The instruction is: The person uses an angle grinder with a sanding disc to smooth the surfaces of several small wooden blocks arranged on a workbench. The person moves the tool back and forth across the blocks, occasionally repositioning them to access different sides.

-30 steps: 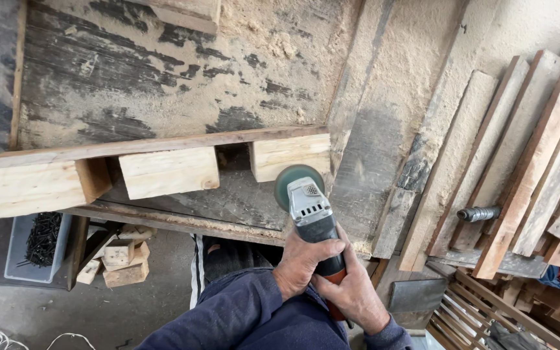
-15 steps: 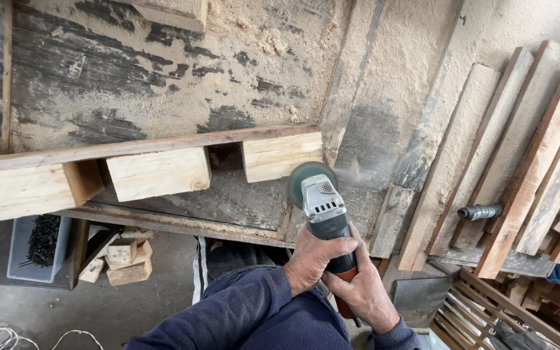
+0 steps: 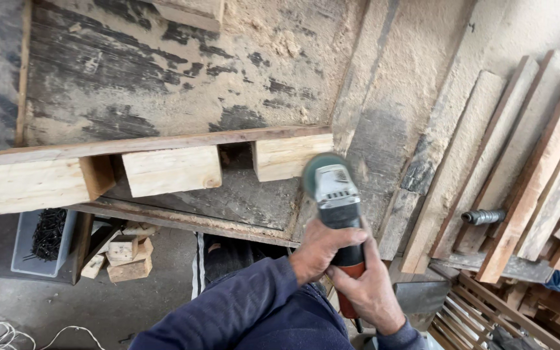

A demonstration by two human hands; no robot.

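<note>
Both my hands hold a grey angle grinder (image 3: 336,194). My left hand (image 3: 322,249) wraps its body from the left. My right hand (image 3: 372,293) grips the orange rear handle lower down. The green-grey disc (image 3: 315,174) is at the lower right corner of the rightmost pale wooden block (image 3: 290,155). That block is one of three under a long plank (image 3: 150,141), which lies on a sawdust-covered workbench (image 3: 183,71). Whether the disc touches the wood I cannot tell.
Several boards (image 3: 539,168) lean at the right, with a metal pipe fitting (image 3: 484,216) among them. Below the bench stand a grey tub of dark nails (image 3: 41,241) and wood offcuts (image 3: 124,256). White cord (image 3: 8,334) lies on the floor.
The grinder and both hands have drifted a little up and to the right along the end block. The grip is unchanged.
</note>
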